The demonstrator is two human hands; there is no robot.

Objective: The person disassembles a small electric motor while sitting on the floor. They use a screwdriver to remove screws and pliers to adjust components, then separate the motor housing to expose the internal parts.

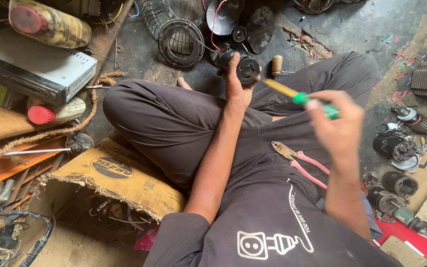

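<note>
While the left hand [235, 84] grips a small black fan motor [243, 68] out over the knees, its round face turned up toward the tool, the right hand [339, 121] is clenched on a green-handled screwdriver [297, 96], blurred, whose yellow shaft slants toward the motor. Pink-handled pliers [300, 163] lie on the lap, close enough to grab. On the floor [352, 27] beyond are fan blades [245, 20], a wire fan guard [180, 42] and more motors [396, 148]; a torn cardboard box [117, 175] sits just beside the left knee.

Green-yellow screwdriver [300, 98], pink-handled pliers [300, 162]
</note>
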